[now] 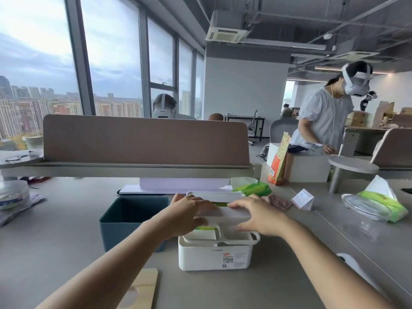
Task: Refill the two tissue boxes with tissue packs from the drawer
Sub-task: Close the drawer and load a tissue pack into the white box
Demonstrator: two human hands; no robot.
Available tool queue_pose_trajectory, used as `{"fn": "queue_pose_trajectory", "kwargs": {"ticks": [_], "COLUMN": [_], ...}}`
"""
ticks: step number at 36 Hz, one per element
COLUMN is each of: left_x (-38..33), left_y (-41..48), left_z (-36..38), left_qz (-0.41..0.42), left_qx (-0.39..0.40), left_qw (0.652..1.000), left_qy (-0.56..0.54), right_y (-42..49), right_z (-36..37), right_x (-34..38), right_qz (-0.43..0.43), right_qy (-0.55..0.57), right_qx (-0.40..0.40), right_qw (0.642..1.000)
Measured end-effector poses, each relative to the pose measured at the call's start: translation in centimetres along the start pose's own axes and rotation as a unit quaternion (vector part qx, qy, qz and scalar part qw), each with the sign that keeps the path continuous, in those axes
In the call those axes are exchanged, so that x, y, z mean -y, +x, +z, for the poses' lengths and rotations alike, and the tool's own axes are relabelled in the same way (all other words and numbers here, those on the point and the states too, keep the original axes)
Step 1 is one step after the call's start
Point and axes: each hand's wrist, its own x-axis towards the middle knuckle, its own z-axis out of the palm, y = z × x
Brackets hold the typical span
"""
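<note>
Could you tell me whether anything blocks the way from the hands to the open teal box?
Nothing visible does. The teal box stands open and bare just left of the left hand; both hands, the right hand included, rest on the white box's lid.

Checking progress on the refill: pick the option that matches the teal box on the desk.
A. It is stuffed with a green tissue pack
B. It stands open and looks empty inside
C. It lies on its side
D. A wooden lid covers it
B: the teal box stands upright to the left of the white box, its top open and only a dark interior showing, while both hands, left hand and right hand, work at the white one.
</note>
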Motion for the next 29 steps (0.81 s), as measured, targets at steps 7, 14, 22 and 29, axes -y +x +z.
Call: {"fn": "queue_pose_trajectory", "kwargs": {"ticks": [7,14,22,29], "left_x": [1.0,1.3,1.3,1.4], "left_y": [-0.3,-0.3,-1.1,-1.2], "left_z": [0.6,0.8,1.2,1.4], "left_qz": [-0.007,-0.003,-0.008,-0.007], "left_qx": [0.005,0.004,0.003,0.004], "left_qw": [1.0,1.0,1.0,1.0], "left_qy": [0.01,0.014,0.008,-0.004], "right_y": [1.1,1.3,2.1,2.2], "right_z": [1.4,1.9,3.3,4.7], "right_x": [-0.1,-0.6,-1.7,-3.4], "right_qz": [-0.014,-0.02,-0.009,-0.014], "right_qy": [0.007,0.02,0.027,0.108], "right_qx": [0.008,-0.007,-0.017,-0.043], "right_qw": [1.0,1.0,0.999,0.993]}}
